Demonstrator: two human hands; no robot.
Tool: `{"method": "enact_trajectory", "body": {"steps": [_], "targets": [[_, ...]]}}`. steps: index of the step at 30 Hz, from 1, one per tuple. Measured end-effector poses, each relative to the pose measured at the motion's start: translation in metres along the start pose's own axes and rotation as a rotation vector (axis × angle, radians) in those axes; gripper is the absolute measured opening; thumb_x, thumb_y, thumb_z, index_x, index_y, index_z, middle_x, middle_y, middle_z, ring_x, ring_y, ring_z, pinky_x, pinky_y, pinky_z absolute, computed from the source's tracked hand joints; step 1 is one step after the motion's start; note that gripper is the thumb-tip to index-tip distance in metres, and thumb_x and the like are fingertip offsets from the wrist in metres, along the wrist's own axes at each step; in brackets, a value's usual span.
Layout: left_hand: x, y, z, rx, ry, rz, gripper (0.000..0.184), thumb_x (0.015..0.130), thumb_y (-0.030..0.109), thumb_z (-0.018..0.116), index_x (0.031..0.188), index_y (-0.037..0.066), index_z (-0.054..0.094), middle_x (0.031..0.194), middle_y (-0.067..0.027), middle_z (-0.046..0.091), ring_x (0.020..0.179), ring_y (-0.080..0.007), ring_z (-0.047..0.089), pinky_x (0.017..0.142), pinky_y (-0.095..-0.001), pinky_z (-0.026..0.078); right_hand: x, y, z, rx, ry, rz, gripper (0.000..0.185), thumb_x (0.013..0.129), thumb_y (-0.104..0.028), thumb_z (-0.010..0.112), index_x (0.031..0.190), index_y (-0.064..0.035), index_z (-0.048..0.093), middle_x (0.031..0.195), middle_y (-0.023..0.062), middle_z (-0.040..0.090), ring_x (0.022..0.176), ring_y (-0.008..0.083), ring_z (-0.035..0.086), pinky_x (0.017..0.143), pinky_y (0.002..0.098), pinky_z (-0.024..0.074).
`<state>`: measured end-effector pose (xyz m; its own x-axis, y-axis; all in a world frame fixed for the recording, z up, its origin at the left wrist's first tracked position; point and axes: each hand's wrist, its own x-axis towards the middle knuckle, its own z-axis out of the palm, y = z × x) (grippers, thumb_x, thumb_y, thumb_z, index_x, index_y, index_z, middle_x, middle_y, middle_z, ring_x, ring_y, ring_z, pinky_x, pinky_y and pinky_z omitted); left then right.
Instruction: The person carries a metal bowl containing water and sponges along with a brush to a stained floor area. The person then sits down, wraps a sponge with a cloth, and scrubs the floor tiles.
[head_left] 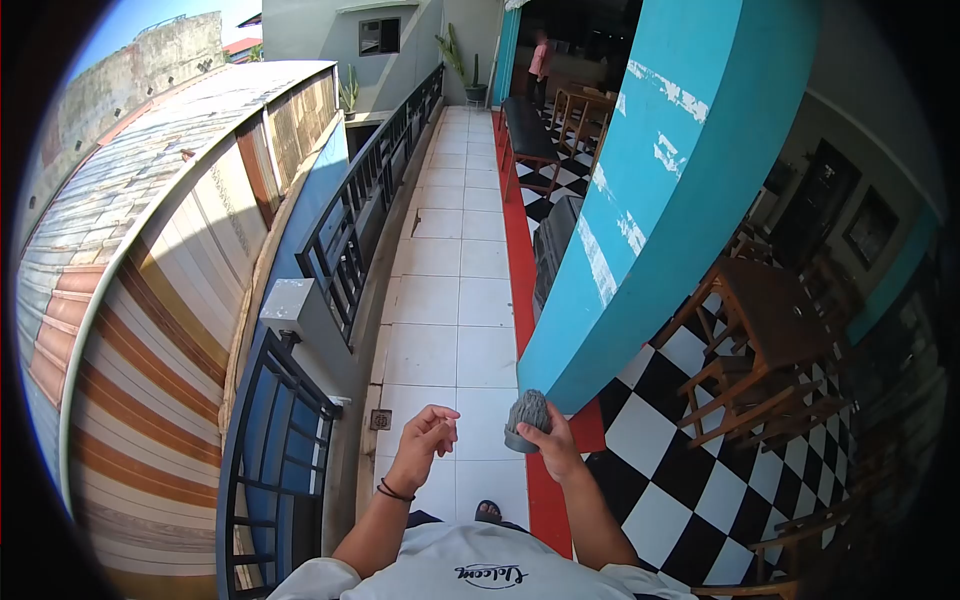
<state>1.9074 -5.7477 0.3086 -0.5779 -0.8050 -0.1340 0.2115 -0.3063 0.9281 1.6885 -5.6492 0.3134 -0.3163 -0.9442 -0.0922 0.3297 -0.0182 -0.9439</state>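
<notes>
My right hand [552, 440] is closed round the lower part of a dark grey, cone-shaped object [527, 412] with a rough, ridged surface and a smoother rim at its base. It is held in front of my body, above the white tiles. To its left, my left hand [430, 435] is raised with the fingers curled and the thumb near them; whether something small is between them cannot be made out. A dark band circles the left wrist. The two hands are apart.
White-tiled walkway [486, 300] runs ahead, with a black metal railing [365, 190] on the left and a turquoise pillar [640, 200] at the right. Beyond are a black bench [528, 130], a wooden table [768, 312] on checkered floor, and a person [540, 62] in pink.
</notes>
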Motion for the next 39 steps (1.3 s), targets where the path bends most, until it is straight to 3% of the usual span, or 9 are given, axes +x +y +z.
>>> {"method": "enact_trajectory", "body": {"steps": [8, 12, 23, 31, 38, 39], "targets": [[0.224, 0.036, -0.031, -0.092, 0.136, 0.069, 0.013, 0.098, 0.019, 0.058, 0.104, 0.008, 0.062, 0.075, 0.0010, 0.059, 0.064, -0.0056, 0.052, 0.060, -0.0208, 0.040, 0.257, -0.033, -0.035, 0.000, -0.044, 0.014, 0.057, 0.083, -0.019, 0.078, 0.126, 0.0020, 0.046, 0.108, 0.0073, 0.061, 0.098, 0.0137, 0.061, 0.090, 0.0292, 0.0482], [0.369, 0.048, -0.057, -0.101, 0.070, 0.064, 0.013, 0.098, 0.019, 0.057, 0.104, 0.008, 0.062, 0.076, 0.0012, 0.059, 0.066, -0.0058, 0.053, 0.062, -0.0214, 0.040, 0.386, -0.029, -0.050, 0.019, 0.020, 0.040, 0.058, 0.083, -0.017, 0.078, 0.127, 0.0017, 0.046, 0.109, 0.0081, 0.061, 0.100, 0.0147, 0.060, 0.092, 0.0300, 0.0480], [0.729, 0.177, -0.069, -0.012, -0.113, 0.101, 0.015, 0.098, 0.016, 0.054, 0.106, 0.007, 0.062, 0.077, 0.0011, 0.059, 0.068, -0.0062, 0.053, 0.064, -0.0219, 0.042, 0.695, -0.096, -0.070, 0.104, 0.108, 0.014, 0.060, 0.079, -0.011, 0.082, 0.128, -0.0037, 0.050, 0.105, 0.0043, 0.061, 0.095, 0.0134, 0.061, 0.089, 0.0301, 0.0509], [0.952, 0.185, -0.111, -0.122, 0.168, 0.211, 0.013, 0.097, 0.016, 0.055, 0.104, 0.006, 0.060, 0.071, 0.0002, 0.056, 0.064, -0.0083, 0.052, 0.059, -0.0223, 0.040, 0.984, -0.114, -0.100, 0.073, -0.123, 0.027, 0.054, 0.078, -0.012, 0.080, 0.123, -0.0001, 0.052, 0.102, 0.0052, 0.062, 0.091, 0.0129, 0.063, 0.085, 0.0281, 0.0514], [1.110, 0.250, -0.134, -0.169, 0.371, 0.325, 0.013, 0.096, 0.018, 0.058, 0.102, 0.007, 0.061, 0.071, 0.0014, 0.057, 0.064, -0.0071, 0.052, 0.058, -0.0212, 0.039, 1.215, -0.179, -0.083, -0.019, -0.335, 0.025, 0.052, 0.080, -0.020, 0.080, 0.119, 0.0004, 0.052, 0.100, 0.0060, 0.064, 0.090, 0.0114, 0.062, 0.085, 0.0262, 0.0507], [1.133, 0.255, -0.140, -0.172, 0.395, 0.338, 0.013, 0.096, 0.018, 0.058, 0.102, 0.007, 0.061, 0.071, 0.0014, 0.056, 0.064, -0.0072, 0.052, 0.058, -0.0212, 0.039, 1.243, -0.181, -0.082, -0.034, -0.367, 0.025, 0.055, 0.079, -0.021, 0.080, 0.121, 0.0005, 0.051, 0.102, 0.0095, 0.064, 0.089, 0.0148, 0.065, 0.084, 0.0295, 0.0533]]}}
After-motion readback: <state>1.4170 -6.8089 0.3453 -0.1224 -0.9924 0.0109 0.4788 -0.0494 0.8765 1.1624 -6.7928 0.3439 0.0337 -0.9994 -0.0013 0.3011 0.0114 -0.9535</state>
